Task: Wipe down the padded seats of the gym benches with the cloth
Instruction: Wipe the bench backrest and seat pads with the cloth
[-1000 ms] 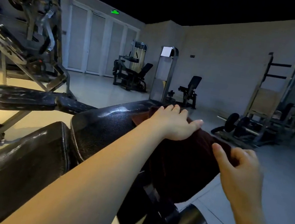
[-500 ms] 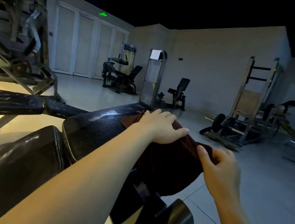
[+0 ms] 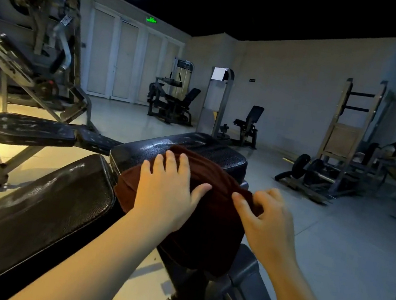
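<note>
Left hand [image 3: 167, 193] spread flat, pressing brown cloth [image 3: 208, 219] onto seat pad [image 3: 183, 152]. Right hand [image 3: 265, 221] pinches cloth edge at 3 o'clock. Backrest pad [image 3: 32, 211] at 8 o'clock; second bench [image 3: 31, 128] at 10 o'clock.

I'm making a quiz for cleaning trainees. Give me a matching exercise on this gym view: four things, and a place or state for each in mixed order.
Things:
1. left hand
2. right hand
3. cloth
4. exit sign

Places or states:
A. glowing green above the doors
B. flat on the cloth
C. pinching the cloth's edge
D. draped over the seat

Pairs: 1-B, 2-C, 3-D, 4-A
</note>
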Tool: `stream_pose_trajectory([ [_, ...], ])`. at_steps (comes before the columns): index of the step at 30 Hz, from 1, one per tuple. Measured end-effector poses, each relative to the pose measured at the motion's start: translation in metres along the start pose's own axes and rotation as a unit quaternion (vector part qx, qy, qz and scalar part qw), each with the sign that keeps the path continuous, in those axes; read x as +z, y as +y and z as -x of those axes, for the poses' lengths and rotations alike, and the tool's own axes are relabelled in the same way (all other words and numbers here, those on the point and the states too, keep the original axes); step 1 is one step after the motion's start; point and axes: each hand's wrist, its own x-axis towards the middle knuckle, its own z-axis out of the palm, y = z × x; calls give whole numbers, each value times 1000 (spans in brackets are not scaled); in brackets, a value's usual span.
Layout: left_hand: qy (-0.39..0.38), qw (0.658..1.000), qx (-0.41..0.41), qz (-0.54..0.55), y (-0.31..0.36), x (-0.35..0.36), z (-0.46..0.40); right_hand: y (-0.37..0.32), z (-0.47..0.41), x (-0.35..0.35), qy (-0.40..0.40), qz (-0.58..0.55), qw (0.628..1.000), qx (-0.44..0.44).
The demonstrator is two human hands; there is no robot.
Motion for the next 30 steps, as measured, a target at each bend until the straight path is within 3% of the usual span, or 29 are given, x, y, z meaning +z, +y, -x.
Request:
stream_pose_trajectory([
  [3, -23, 999, -16, 36, 8, -6, -12, 1, -5, -5, 5, -7, 1000, -2],
  [13, -120, 986, 100, 63, 71, -7, -116, 57, -43, -19, 57, -46, 992, 101],
  [23, -13, 967, 248, 61, 64, 1, -97, 44, -28, -13, 36, -40, 993, 105],
  [30, 36, 971, 232, 34, 43, 7, -53, 28, -2, -12, 25, -26, 993, 112],
])
